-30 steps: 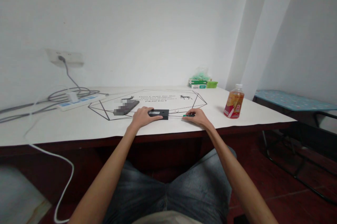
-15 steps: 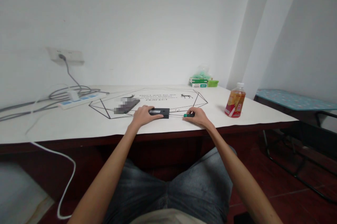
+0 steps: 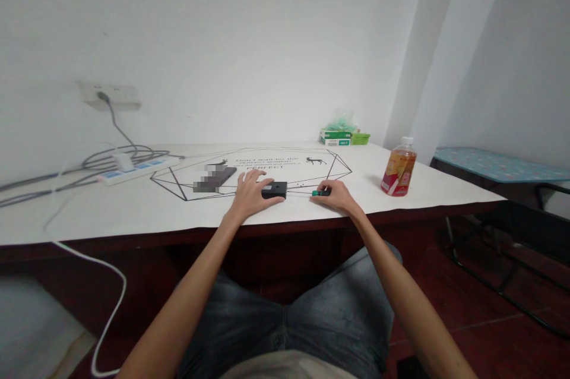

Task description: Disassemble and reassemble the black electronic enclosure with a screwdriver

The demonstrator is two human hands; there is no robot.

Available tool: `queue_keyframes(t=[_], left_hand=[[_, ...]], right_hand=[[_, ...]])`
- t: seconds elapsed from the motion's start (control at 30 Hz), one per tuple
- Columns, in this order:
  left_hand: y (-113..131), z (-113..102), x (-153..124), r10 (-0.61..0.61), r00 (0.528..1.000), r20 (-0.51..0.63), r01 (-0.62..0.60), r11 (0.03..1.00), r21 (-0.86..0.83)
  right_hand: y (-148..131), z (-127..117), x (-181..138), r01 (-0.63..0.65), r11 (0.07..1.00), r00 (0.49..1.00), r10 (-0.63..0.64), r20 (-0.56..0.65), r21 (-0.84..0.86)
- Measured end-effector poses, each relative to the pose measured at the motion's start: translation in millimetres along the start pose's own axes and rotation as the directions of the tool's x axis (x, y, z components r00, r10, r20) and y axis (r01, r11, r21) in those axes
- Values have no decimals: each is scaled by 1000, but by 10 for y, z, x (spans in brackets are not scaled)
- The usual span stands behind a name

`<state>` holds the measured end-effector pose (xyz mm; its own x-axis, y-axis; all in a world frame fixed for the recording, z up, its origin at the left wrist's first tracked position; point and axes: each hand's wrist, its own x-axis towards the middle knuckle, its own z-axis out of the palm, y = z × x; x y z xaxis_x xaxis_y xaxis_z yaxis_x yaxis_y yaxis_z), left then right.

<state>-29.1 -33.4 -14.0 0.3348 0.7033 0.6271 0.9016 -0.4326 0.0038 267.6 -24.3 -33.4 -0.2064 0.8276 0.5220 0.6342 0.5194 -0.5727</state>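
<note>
On the white table top lies a small black rectangular box [image 3: 276, 189]. My left hand [image 3: 250, 196] wraps round its left end, thumb along the near side and the other fingers partly lifted and spread at the far side. A screwdriver [image 3: 321, 192] with a green and black handle is pinched in my right hand [image 3: 336, 196]. Its thin shaft points left, the tip at or close to the box's right end; I cannot tell whether it touches. Several tiny dark bits [image 3: 300, 185], perhaps screws, lie just beyond the shaft.
A dark phone-like slab [image 3: 222, 177], partly pixelated, lies left of the box. A drink bottle [image 3: 398, 168] stands at right. Small green boxes [image 3: 336, 136] sit at the back. A power strip [image 3: 133, 171] and cables lie at left. The table's front edge [image 3: 294, 222] runs below my hands.
My left hand has shifted slightly right along the box, and its fingers have spread and lifted. The right hand and screwdriver have barely moved.
</note>
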Motion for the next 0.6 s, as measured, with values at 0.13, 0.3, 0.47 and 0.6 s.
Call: queue_keyframes(t=[0.13, 0.3, 0.47, 0.6], left_hand=[[59, 50, 53, 32, 997, 71, -31, 999, -20], [195, 143, 133, 8, 984, 175, -4, 1000, -25], [235, 153, 168, -10, 964, 264, 19, 999, -30], [216, 150, 169, -6, 966, 258, 11, 1000, -19]], right_hand=[[-12, -10, -15, -8, 1000, 1000, 8, 7, -3], [-17, -18, -14, -5, 1000, 1000, 5, 24, 11], [-37, -20, -8, 6, 1000, 1000, -6, 23, 15], [-42, -20, -14, -5, 1000, 1000, 5, 11, 14]])
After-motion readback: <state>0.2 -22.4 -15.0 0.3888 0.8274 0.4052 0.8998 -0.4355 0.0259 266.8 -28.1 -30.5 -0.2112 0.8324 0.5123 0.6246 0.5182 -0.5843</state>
